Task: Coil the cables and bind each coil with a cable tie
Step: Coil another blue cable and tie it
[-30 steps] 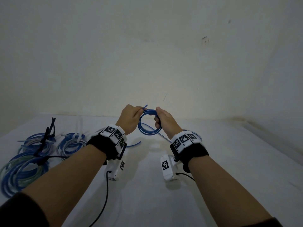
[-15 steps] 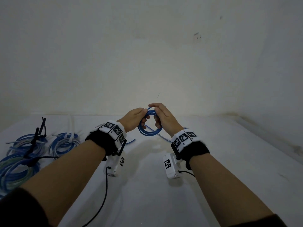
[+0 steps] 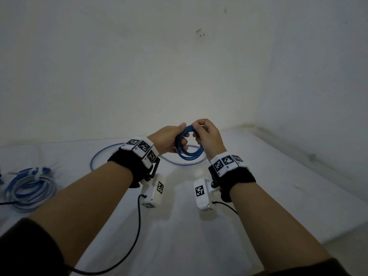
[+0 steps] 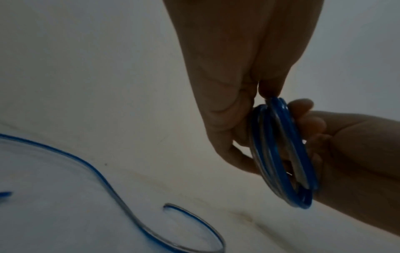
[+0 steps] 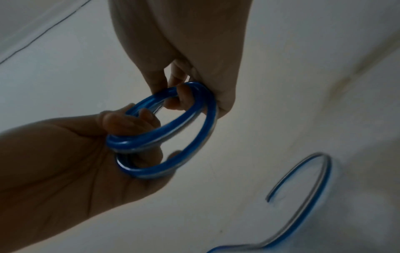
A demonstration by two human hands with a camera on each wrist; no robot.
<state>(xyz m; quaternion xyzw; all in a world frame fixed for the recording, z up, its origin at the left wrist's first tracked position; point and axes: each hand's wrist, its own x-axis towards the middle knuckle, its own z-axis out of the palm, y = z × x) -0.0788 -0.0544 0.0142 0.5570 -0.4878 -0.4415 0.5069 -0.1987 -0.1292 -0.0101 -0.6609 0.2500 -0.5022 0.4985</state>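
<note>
The blue cable coil (image 3: 189,144) is being held above the table (image 3: 258,196), gripped by the left hand (image 3: 169,139) and pinched by the right hand (image 3: 207,134); the loose tail (image 3: 103,154), seemingly unwound, is best being fed in evenly.

You see a glossy, smooth blue plastic cable (image 5: 164,130) with clear edges, a matt white tabletop (image 3: 179,226), and black cloth wristbands (image 3: 239,176).

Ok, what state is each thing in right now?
Coil: a few loops, held off the table, no tie on it.
Loose tail: uncoiled, lying on the table.
Finished coil: on the table, bound with a white tie.
Left hand: grips the coil.
Right hand: pinches the coil's top.
</note>
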